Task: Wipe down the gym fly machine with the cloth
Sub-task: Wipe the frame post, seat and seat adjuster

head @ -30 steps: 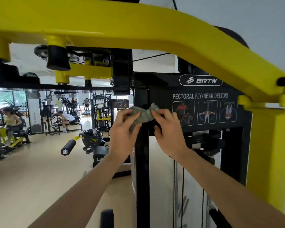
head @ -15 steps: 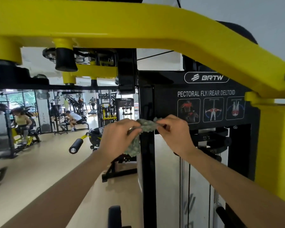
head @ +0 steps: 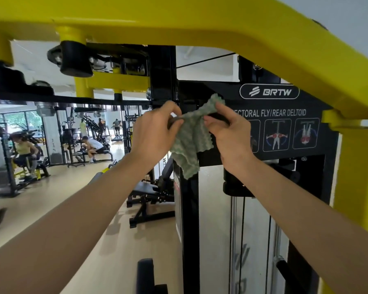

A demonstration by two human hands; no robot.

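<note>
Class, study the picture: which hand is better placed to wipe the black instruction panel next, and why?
Probably the right hand: it pinches the cloth in front of the instruction panel, covering its left edge. The left hand grips the cloth's other end beside the black upright, farther from the panel.

"What kind of place was this?"

"It was a gym. A big yellow machine [head: 263, 39] had a sign [head: 285, 113] that said PECTORAL FLY. People [head: 91, 145] sat on benches [head: 103, 154] across the room."
</note>
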